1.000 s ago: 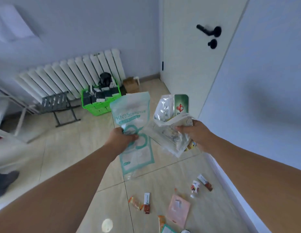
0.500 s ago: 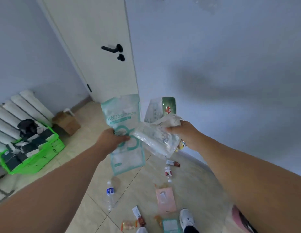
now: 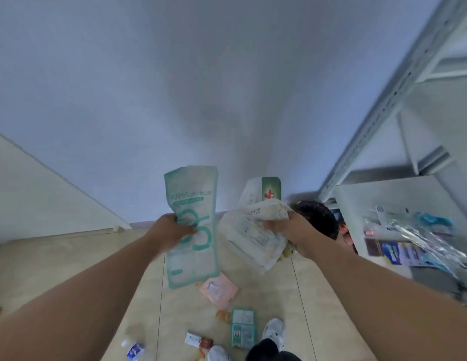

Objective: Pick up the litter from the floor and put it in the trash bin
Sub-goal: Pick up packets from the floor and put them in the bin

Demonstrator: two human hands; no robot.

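My left hand [image 3: 172,230] grips a teal and white KN95 mask bag [image 3: 192,225], held upright at chest height. My right hand [image 3: 288,229] is closed on a bundle of white plastic wrappers [image 3: 253,235] with a green-topped packet [image 3: 270,188] sticking up behind. A dark round trash bin [image 3: 318,217] shows just beyond my right hand, mostly hidden by it. More litter lies on the tiled floor below: a pink pack [image 3: 219,289], a teal packet [image 3: 243,328], a small red and white sachet [image 3: 198,341] and a water bottle [image 3: 133,350].
A white metal shelf unit [image 3: 399,82] stands at the right, with papers and plastic items on its lower shelf [image 3: 409,246]. A plain wall fills the view ahead; a door [image 3: 31,194] is at the left. My white shoes [image 3: 274,333] are at the bottom.
The view has swung right: radiator, green crate and door handle have left the frame, and the shelf unit and trash bin have come in. Both hands hold the same litter.
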